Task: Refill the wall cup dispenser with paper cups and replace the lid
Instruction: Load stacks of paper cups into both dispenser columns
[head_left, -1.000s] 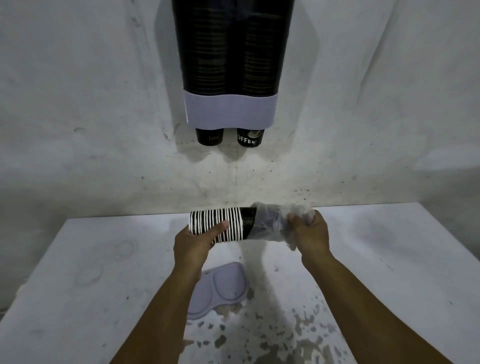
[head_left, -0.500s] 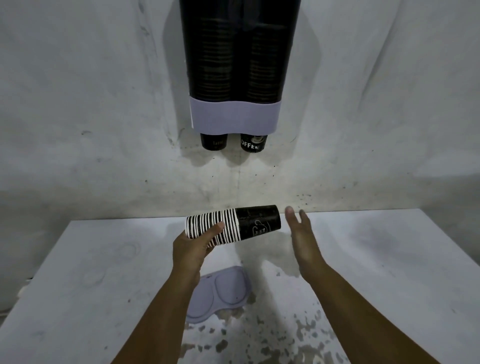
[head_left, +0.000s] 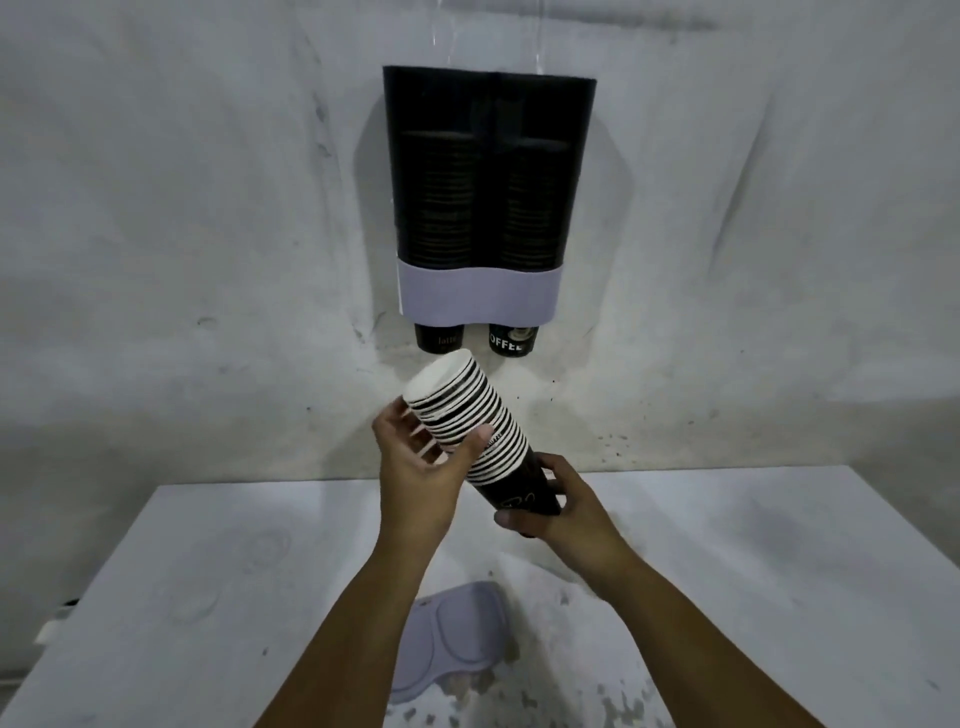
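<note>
While the stack of paper cups was held tilted in mid-air, its white rims pointed up and away from the person and its black base pointed back toward them. The left hand curled round the ribbed upper part, thumb on the near side and fingers behind; the right hand cupped the base, fingers wrapped round the lowest cup. Directly above both hands hung the wall dispenser, a dark twin-tube housing with a pale lilac band, a single cup bottom protruding below each tube. Both tubes appeared partly filled, with dark stacks ending short of the open top. Below the forearms, on the desk, lay the lilac lid, close to the person and well apart from the dispenser. The step in hand was judged to be raising the stack for loading through the top. Done well, this would call for bringing the stack upright with the base downward to match the cups already hanging, keeping both hands firm enough that the nested cups do not slide apart, aligning the base over one tube before lowering, and releasing only once the stack seats. The lid was not yet replaced.
</note>
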